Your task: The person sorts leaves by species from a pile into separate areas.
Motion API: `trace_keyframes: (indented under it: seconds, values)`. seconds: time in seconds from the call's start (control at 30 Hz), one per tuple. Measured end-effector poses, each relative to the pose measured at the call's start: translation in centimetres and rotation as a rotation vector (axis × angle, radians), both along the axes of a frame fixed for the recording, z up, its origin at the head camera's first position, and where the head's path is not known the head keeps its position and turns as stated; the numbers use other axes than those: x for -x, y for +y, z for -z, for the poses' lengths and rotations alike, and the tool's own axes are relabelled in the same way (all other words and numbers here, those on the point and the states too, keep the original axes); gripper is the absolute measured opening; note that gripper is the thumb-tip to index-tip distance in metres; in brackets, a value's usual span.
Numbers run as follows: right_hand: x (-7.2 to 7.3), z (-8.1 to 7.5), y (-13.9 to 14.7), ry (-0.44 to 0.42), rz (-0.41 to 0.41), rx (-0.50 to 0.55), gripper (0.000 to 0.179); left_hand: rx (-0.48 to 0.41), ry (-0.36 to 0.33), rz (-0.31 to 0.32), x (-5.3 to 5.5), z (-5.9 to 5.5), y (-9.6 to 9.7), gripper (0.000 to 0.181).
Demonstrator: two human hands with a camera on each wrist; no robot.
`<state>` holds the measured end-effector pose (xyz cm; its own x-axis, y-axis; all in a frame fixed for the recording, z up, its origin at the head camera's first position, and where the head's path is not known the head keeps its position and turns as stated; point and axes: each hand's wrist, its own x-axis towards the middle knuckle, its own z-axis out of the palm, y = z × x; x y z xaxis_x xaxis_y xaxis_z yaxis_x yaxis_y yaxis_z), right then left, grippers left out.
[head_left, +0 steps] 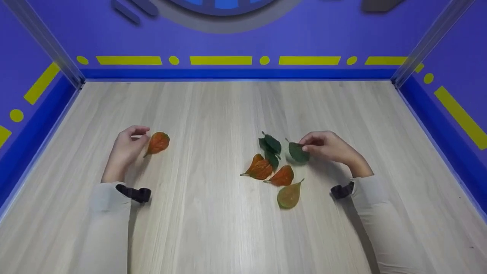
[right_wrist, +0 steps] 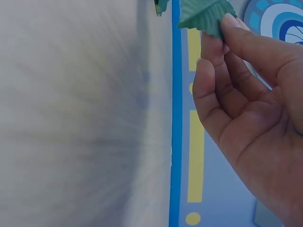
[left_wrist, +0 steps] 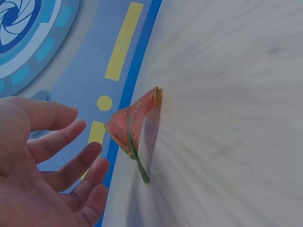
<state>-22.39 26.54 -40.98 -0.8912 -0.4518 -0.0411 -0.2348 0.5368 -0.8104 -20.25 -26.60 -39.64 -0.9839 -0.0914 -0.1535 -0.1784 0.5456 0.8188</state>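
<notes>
My right hand point(head_left: 329, 146) pinches a green leaf point(head_left: 298, 153) by its edge between thumb and fingertips. In the right wrist view, that toothed, ribbed green leaf point(right_wrist: 206, 14) juts up from the fingertips. On the left, my left hand point(head_left: 127, 146) is beside an orange-red leaf point(head_left: 158, 142), its fingers relaxed with nothing between them. The left wrist view shows that leaf point(left_wrist: 132, 120) on the table, curled, its green stem pointing toward the camera, just apart from the fingers.
Right of centre lie overlapping dark green leaves point(head_left: 272, 144), a pair of orange leaves point(head_left: 260, 169), another orange leaf point(head_left: 282, 176) and a yellow-green leaf point(head_left: 289, 196). Blue-purple walls point(head_left: 243, 42) with yellow markings enclose the wooden table point(head_left: 205, 114) at the back and sides.
</notes>
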Motion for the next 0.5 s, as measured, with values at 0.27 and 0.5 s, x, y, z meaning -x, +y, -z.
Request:
trace_keyframes:
  seconds: [0.27, 0.5]
  values:
    - [-0.2, -0.5, 1.3, 0.033, 0.050, 0.022, 0.017, 0.027, 0.084, 0.031, 0.0, -1.2, 2.0, 0.041]
    - [-0.5, -1.0, 2.4, 0.041, 0.099, 0.031, 0.023, 0.030, 0.130, 0.092, 0.0, -1.4, 3.7, 0.036]
